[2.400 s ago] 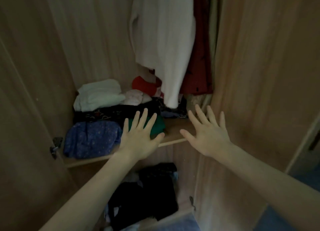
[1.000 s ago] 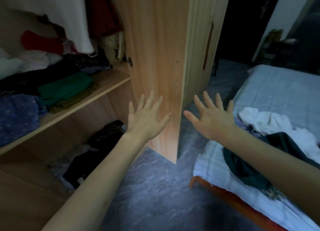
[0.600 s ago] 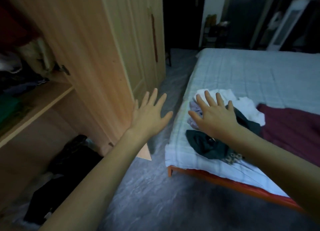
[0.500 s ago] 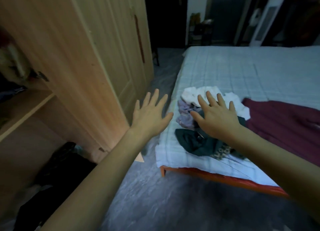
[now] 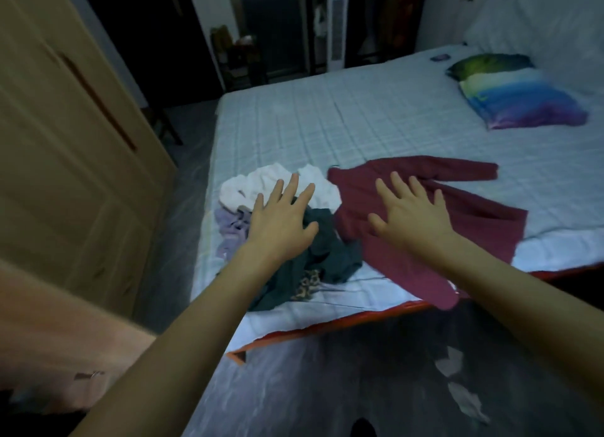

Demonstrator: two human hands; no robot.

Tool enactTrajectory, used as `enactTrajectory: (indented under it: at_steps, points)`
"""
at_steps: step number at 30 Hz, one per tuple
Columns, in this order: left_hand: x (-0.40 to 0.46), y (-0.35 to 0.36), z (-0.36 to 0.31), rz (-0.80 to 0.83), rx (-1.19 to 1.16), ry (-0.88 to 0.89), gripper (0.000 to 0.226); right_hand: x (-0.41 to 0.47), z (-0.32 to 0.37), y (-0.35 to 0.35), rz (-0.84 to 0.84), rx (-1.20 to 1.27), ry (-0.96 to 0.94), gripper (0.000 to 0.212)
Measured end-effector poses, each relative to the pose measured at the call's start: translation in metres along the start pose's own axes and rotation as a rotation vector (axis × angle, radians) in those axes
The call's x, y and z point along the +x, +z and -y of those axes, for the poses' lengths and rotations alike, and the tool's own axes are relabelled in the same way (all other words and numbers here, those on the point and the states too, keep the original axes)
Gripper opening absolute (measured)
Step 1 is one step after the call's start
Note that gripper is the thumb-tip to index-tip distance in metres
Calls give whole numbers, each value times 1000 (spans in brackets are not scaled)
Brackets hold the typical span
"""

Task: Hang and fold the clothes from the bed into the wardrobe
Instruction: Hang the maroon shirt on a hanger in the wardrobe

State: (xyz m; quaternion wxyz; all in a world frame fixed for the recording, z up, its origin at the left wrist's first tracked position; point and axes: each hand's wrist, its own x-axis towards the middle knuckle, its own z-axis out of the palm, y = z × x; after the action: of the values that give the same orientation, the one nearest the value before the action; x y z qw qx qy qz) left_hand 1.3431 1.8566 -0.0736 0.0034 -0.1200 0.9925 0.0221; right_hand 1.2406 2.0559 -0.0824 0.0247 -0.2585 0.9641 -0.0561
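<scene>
Both hands spread flat, palms down, empty, above clothes on bed (image 5: pixel 376 116) near its foot edge. Right hand (image 5: pixel 410 215) in front of maroon top (image 5: pixel 464 214); contact not clear. Top lies flat, long axis about 10-to-4 o'clock, sleeve running off toward 2 o'clock. Left hand (image 5: pixel 282 222) over crumpled heap: dark green garment (image 5: pixel 327 256), white garment (image 5: pixel 258 183) at 12 o'clock, lilac garment (image 5: pixel 228 229) at 9 o'clock. Right hand nearer top; likely next pick.

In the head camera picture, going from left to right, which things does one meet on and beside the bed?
wardrobe door → lilac garment → left hand → right hand → maroon top → colourful pillow
</scene>
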Motion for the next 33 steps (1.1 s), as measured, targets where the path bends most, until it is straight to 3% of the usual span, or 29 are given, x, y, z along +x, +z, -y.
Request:
enactTrajectory:
  at_steps: [7, 17, 24, 33]
  points:
    - [65, 14, -90, 45, 3, 150, 70, 3, -100, -11, -17, 6, 151, 72]
    - [136, 26, -166, 61, 2, 321, 69, 7, -178, -15, -5, 4, 309, 71]
    - [195, 34, -174, 105, -15, 358, 66, 52, -196, -20, 15, -5, 349, 71]
    - [305, 45, -128, 131, -66, 270, 62, 176, -189, -23, 34, -43, 268, 67]
